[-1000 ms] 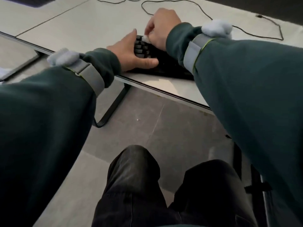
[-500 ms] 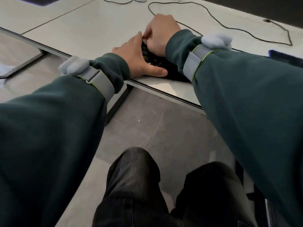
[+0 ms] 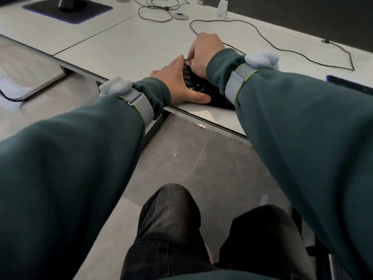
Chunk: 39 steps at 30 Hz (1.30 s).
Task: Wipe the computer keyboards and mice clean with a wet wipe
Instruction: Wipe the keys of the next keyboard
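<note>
A black keyboard lies near the front edge of the white desk, mostly hidden by my hands and right sleeve. My left hand lies flat against its left end, fingers straight and thumb along the front edge. My right hand is curled on top of the keys at the far left, holding a wet wipe of which only a white sliver shows. A dark mouse stands on a dark mouse pad at the far left of the desk.
A black cable loops across the desk behind the keyboard, with more cables and round grommets further back. A second dark pad shows at the right. A dark panel backs the desk. My knees and the tiled floor are below.
The view has tilted up, showing more of the desk. My right hand has slid the wipe toward the keyboard's left end, close to my left fingertips. My left hand keeps its place.
</note>
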### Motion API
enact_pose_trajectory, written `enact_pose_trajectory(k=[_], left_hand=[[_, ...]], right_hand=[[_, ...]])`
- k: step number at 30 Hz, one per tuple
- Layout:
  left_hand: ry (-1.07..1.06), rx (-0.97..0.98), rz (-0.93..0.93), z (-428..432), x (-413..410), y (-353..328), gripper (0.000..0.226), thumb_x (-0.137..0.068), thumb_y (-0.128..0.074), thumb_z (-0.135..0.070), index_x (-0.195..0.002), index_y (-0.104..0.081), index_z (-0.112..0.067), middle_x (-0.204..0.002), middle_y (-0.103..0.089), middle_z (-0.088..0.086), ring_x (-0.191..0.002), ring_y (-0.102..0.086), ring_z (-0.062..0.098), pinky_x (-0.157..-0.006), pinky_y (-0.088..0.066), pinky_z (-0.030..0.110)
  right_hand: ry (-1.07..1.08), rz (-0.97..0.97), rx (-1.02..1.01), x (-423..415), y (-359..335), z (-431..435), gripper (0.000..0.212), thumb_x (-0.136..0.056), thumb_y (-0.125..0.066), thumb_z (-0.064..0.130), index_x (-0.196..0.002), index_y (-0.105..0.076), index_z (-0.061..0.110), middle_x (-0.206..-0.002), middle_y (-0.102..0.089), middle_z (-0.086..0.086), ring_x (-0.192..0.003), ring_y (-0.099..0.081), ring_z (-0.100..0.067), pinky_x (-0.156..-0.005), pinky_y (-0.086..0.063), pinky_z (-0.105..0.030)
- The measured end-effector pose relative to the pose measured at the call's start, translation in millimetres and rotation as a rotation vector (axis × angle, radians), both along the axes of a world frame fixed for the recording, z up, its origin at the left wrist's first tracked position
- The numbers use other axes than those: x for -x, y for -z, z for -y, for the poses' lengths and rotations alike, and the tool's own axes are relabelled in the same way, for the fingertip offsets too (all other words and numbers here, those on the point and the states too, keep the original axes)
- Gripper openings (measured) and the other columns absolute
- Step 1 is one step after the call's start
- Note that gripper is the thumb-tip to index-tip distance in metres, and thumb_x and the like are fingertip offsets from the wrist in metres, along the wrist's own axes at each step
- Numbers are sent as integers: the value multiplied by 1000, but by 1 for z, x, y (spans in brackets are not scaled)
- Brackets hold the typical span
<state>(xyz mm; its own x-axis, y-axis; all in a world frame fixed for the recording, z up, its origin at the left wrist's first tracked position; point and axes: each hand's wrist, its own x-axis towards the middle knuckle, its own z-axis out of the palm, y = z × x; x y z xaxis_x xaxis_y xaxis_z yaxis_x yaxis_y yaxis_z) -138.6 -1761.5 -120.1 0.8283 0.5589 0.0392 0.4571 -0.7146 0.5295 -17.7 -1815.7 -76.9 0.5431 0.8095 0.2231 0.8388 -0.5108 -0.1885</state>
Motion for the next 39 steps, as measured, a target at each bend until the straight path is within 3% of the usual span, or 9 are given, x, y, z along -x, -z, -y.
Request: enact_pose_trajectory(k=[4,8,14,20,26,31,39], left_hand=[[-4,11,-4,0,2,0,106,-32,-67,-92,-114,-43,-29,-115,-61,-12,-108,-59,19,-104,-42,46],[-2,-10,-5,-2,-1,3,112,-33,-66,-94,-122,-43,-30,-118,-61,-13,-111,-59,19,-105,-42,46],[-11,-20,3,-3,-1,3,108,-31,-65,-95,-114,-43,-28,-113,-62,-13,-107,-60,20,-103,-43,46],[-7,-34,-5,-3,-2,5,117,-34,-65,-94,-127,-42,-27,-122,-61,-10,-114,-59,20,-106,-42,45],[-13,-48,-9,-3,-4,5,107,-32,-63,-96,-112,-42,-28,-110,-61,-13,-104,-59,20,-101,-44,47],[4,-72,-10,-2,-5,5,105,-37,-64,-94,-116,-42,-28,-113,-59,-13,-106,-58,20,-102,-42,47],[-5,-68,-31,-2,-3,3,108,-35,-63,-96,-117,-41,-28,-114,-58,-12,-104,-57,20,-103,-42,48]], right_hand=[[48,56,45,-13,-5,8,19,-90,-62,24,-105,-72,15,-103,-71,-4,-95,-66,-24,-87,-56,-36],[-68,4,11,-5,-3,1,16,-89,-65,26,-99,-77,24,-100,-73,3,-96,-65,-18,-87,-53,-28],[-6,40,72,-18,-6,4,15,-86,-65,21,-94,-75,15,-93,-73,-2,-90,-68,-24,-84,-58,-37],[-110,2,42,-5,-2,2,15,-89,-65,23,-97,-78,25,-98,-74,2,-93,-66,-19,-85,-54,-30],[-62,4,68,-23,-7,17,10,-88,-69,22,-89,-78,24,-88,-71,5,-90,-64,-15,-86,-53,-29],[-133,38,55,-14,-1,9,17,-89,-64,23,-96,-79,26,-94,-74,4,-85,-60,-13,-79,-48,-24],[-79,50,133,-37,-7,34,12,-90,-67,22,-96,-78,25,-94,-72,5,-88,-59,-13,-84,-48,-24]])
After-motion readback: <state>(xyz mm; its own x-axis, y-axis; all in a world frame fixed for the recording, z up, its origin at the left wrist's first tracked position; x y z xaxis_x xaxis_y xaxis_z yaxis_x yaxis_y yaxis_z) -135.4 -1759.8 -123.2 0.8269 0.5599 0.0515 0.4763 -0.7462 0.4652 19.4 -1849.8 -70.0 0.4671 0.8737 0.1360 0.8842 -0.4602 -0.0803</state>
